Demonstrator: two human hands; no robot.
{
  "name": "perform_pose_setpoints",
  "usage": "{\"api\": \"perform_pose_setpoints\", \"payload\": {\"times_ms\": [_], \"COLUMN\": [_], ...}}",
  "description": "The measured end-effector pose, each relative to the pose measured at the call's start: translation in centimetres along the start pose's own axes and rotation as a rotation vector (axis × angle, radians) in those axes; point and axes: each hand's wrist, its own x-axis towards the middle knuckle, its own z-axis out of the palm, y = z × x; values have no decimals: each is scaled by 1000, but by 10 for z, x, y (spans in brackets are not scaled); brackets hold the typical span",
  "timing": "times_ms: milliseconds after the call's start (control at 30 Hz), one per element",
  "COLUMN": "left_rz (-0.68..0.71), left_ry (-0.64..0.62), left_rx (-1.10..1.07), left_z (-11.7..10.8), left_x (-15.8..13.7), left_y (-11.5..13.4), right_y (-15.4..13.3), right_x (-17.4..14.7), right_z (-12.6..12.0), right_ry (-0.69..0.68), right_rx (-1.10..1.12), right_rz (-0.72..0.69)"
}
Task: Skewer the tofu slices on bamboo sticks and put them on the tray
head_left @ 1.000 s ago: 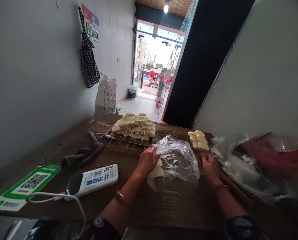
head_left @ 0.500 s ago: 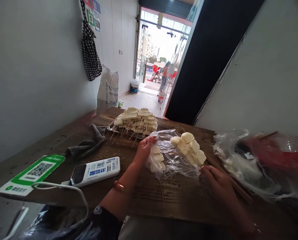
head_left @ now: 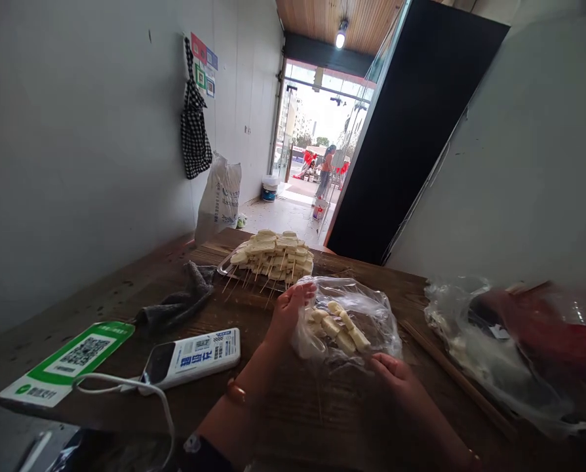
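Note:
My left hand (head_left: 297, 298) is closed on the left rim of a clear plastic bag (head_left: 371, 298), which lies wide at the mouth over the table. Inside are skewers of pale, soft-looking slices (head_left: 345, 331); one group rests at the bag's left side. My right hand (head_left: 391, 370) is closed at the lower right of the bag, at the stick end of the other skewers, the sticks themselves mostly hidden by fingers and film. Beyond the bag, a metal tray (head_left: 223, 269) bears a heaped pile of similar skewers (head_left: 273, 252), sticks pointing towards me.
On the left of the wooden table (head_left: 253, 321) lie a grey cloth (head_left: 177, 305), a phone-like white device (head_left: 195, 359) with a cable, and a green QR-code card (head_left: 71, 357). A wooden rod (head_left: 460, 377) and crumpled plastic bags (head_left: 489, 354) occupy the right.
My right hand has moved left and down, bringing its skewers from above the bag's right side into the bag beside the others. My left hand keeps its hold. The camera has tilted up slightly.

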Motion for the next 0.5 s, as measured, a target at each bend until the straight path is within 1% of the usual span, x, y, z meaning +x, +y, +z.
{"api": "perform_pose_setpoints", "payload": {"times_ms": [133, 333, 433, 500], "left_rz": [2, 28, 10, -4], "left_ry": [2, -7, -8, -17], "left_rx": [3, -15, -69, -101], "left_z": [2, 5, 6, 7], "left_x": [-3, -3, -3, -3], "left_y": [5, 7, 8, 10], "right_y": [-4, -10, -4, -1], "right_x": [-2, -24, -32, -32], "right_z": [-6, -25, -36, -40], "right_ry": [-37, -108, -102, -85], "right_rx": [19, -43, -62, -41], "right_rz": [25, 58, 68, 100]}}
